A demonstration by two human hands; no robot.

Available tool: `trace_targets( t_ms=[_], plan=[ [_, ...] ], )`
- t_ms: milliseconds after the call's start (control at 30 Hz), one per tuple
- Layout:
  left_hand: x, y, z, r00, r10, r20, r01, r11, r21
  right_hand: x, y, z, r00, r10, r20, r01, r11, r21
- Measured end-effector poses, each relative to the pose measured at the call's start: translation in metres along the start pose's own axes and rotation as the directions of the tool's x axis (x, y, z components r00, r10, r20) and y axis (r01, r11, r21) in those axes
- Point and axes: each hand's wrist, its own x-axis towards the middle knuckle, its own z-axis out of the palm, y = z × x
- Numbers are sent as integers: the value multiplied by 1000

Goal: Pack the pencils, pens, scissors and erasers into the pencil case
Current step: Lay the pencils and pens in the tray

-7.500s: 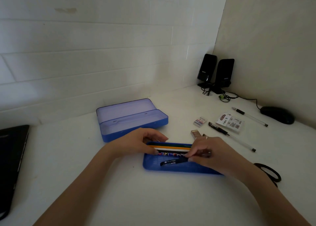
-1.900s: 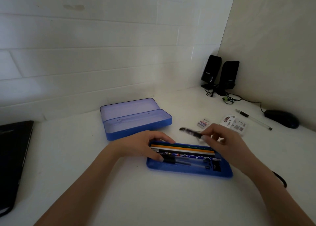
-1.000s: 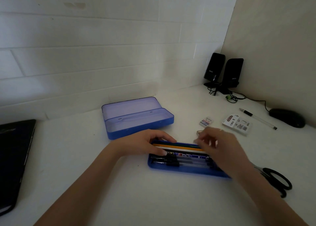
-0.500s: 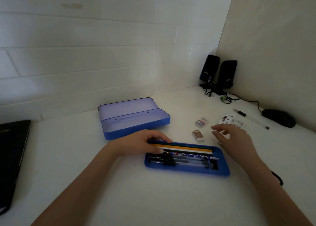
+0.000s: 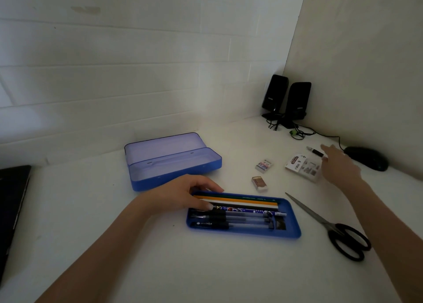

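A blue inner tray (image 5: pixel 295 232) lies on the white desk with several pencils (image 5: pixel 238 199) and pens (image 5: pixel 240 220) in it. My left hand (image 5: pixel 183 196) rests on the tray's left end, thumb on the pens. My right hand (image 5: pixel 338 165) is stretched out, fingers straight, over a pen (image 5: pixel 314 151) at the far right and holds nothing. The open blue pencil case (image 5: pixel 174 163) stands behind the tray. Two erasers (image 5: pixel 259 183) (image 5: pixel 264 165) and a white packet (image 5: pixel 302 166) lie between them. Black-handled scissors (image 5: pixel 332 229) lie right of the tray.
Two black speakers (image 5: pixel 286 101) with cables stand in the back corner. A black mouse (image 5: pixel 366 158) sits by the right wall. A dark laptop edge (image 5: pixel 11 211) is at the far left. White walls close the desk behind and to the right.
My right hand has moved from beside the tray out to the far right, over the pen by the mouse. The left hand stays on the tray.
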Motion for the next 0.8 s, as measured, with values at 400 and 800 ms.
trace_targets(
  t_ms=[400,800],
  plan=[
    [2,-3,-1,1000,8,-8,-9,1000,-24,17,4,31,976,52,-211,-34,996,87],
    [0,-3,0,1000,27,-16,-27,999,-22,-22,-24,9,976,31,-214,94,830,550]
  ],
)
